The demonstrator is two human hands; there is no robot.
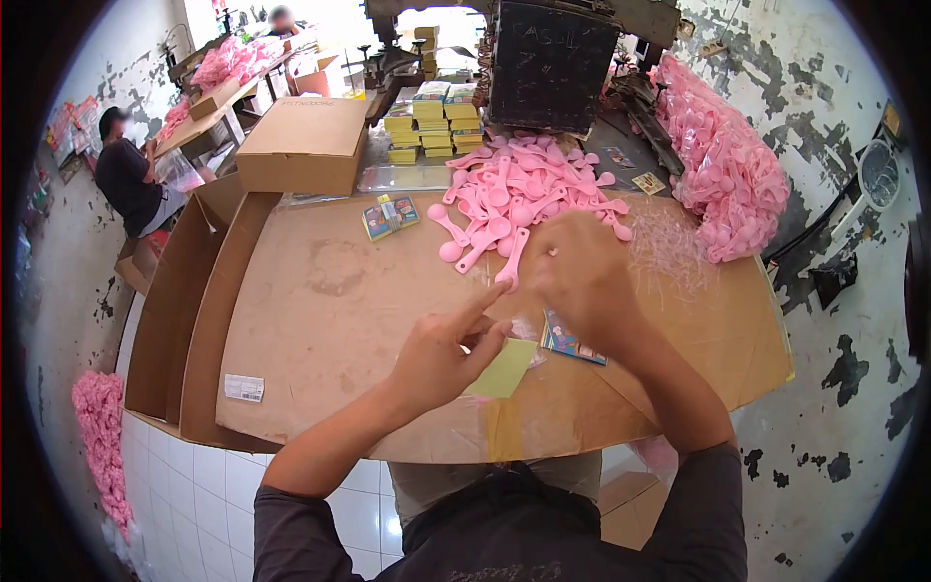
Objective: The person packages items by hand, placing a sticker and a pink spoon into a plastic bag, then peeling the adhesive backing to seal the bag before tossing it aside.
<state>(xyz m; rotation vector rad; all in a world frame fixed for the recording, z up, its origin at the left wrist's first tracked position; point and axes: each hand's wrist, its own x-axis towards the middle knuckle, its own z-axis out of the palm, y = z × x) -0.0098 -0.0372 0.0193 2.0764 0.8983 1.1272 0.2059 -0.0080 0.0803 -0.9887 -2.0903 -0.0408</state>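
Note:
My left hand (451, 349) reaches over the cardboard-covered table, index finger stretched out and thumb apart from it. Its index fingertip is right at the bowl of a pink plastic scoop (514, 260) at the front of a scoop pile (524, 184). A yellow-green paper square (504, 371) shows beside and below the left thumb. To the right, my right hand (582, 281) is smeared by motion in front of the pile; I cannot tell what its fingers hold. Printed blue cards (570, 339) lie under the right wrist, near a bit of clear plastic.
A banded card bundle (390, 217) lies left of the pile. Card stacks (432, 114) and a closed carton (303, 141) stand behind. Clear plastic strips (674, 252) and a bulging bag of scoops (722, 160) are at right. A person (141, 175) sits far left.

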